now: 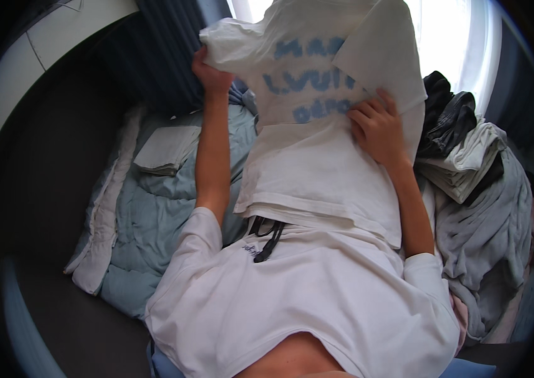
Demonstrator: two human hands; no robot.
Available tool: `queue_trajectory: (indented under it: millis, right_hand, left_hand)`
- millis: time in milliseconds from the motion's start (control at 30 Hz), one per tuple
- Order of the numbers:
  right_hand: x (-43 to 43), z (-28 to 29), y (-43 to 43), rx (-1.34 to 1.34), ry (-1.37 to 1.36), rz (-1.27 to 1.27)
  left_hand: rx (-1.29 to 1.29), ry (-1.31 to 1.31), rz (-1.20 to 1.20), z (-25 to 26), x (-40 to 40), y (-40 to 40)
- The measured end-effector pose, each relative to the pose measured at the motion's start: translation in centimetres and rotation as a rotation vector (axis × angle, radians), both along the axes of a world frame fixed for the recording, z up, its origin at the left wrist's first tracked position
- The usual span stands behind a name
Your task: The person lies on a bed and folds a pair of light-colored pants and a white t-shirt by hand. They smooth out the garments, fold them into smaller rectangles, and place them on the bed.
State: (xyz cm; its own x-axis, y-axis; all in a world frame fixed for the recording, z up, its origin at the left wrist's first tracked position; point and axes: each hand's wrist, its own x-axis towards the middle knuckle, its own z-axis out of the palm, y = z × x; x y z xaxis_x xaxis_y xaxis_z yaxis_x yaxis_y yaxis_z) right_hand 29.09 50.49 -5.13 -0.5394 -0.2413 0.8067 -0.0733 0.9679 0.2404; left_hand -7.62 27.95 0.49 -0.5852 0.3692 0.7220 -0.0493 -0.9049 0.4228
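A white T-shirt (314,160) with blue lettering lies spread in front of me, its hem near my waist and its far end towards the window. My left hand (212,73) grips the end of its left sleeve and lifts it. On the right, the other sleeve lies folded inward over the lettering. My right hand (378,125) rests on the shirt just below that sleeve, fingers bent; whether they pinch any cloth cannot be told.
A light-blue quilt (144,203) lies at left, with folded white cloth (167,149) on it. At right, dark garments (446,118) top folded white clothes (465,160), beside a grey cloth (484,231). Curtains (167,52) hang behind. A black cord (271,241) lies at my waist.
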Motion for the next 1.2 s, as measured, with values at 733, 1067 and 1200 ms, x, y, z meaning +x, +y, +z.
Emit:
queue_trajectory:
  millis: [733,1067,1200]
  right_hand:
    - [1.1,8.4,0.6,-0.618,0.111,0.484]
    - [-6.2,20.7,16.0,-0.74,-0.116,0.154]
    - [-6.0,19.4,11.6,-0.421,0.188,0.071]
  left_hand:
    - [-0.76,0.326,0.474,4.4,5.0,1.6]
    - [-0.74,0.432,0.116,9.9,4.0,4.2]
    - [-0.729,0.494,0.283,11.9,5.5,4.3]
